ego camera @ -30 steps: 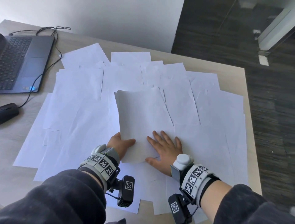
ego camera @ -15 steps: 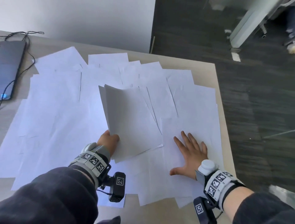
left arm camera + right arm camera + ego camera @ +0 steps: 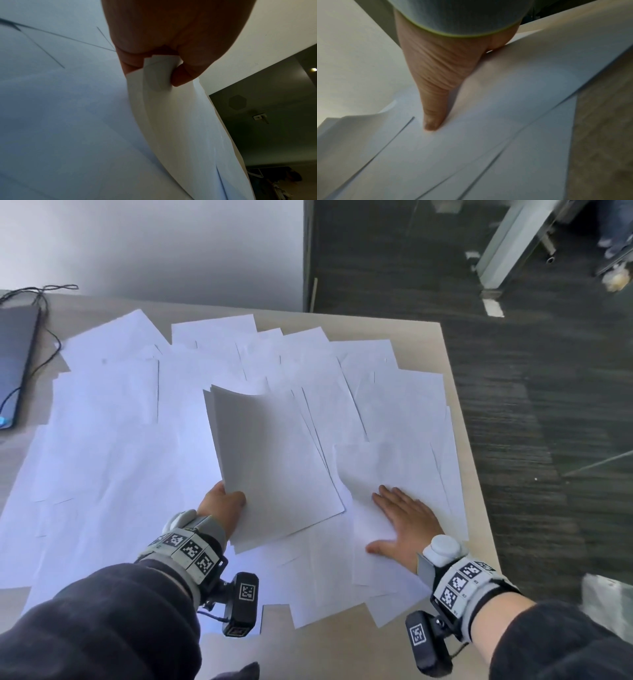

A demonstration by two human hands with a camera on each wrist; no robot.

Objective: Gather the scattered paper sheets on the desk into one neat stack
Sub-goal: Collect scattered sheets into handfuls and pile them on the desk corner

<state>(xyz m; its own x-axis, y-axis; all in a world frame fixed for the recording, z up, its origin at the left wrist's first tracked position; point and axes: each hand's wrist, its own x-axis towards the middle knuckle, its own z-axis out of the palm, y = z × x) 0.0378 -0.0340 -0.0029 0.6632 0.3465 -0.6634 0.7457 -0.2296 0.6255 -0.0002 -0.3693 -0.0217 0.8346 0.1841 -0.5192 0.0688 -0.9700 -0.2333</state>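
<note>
Many white paper sheets (image 3: 113,446) lie overlapping across the wooden desk (image 3: 459,378). My left hand (image 3: 224,503) grips the near left corner of a small gathered stack of sheets (image 3: 274,460), lifted and curved above the others; in the left wrist view the thumb pinches that stack (image 3: 173,121) against the fingers. My right hand (image 3: 402,517) lies flat, fingers spread, pressing on a loose sheet (image 3: 387,470) near the desk's right edge. The right wrist view shows the thumb of that right hand (image 3: 435,83) pressed on the sheet (image 3: 488,121).
A dark laptop (image 3: 15,364) with a black cable (image 3: 44,302) sits at the far left of the desk. The desk's right edge (image 3: 476,474) drops to dark carpet. A white wall stands behind the desk.
My right hand left the gathered stack and slid right onto a loose sheet by the desk's right edge. The left hand kept hold of the stack, whose far edge rose and curled.
</note>
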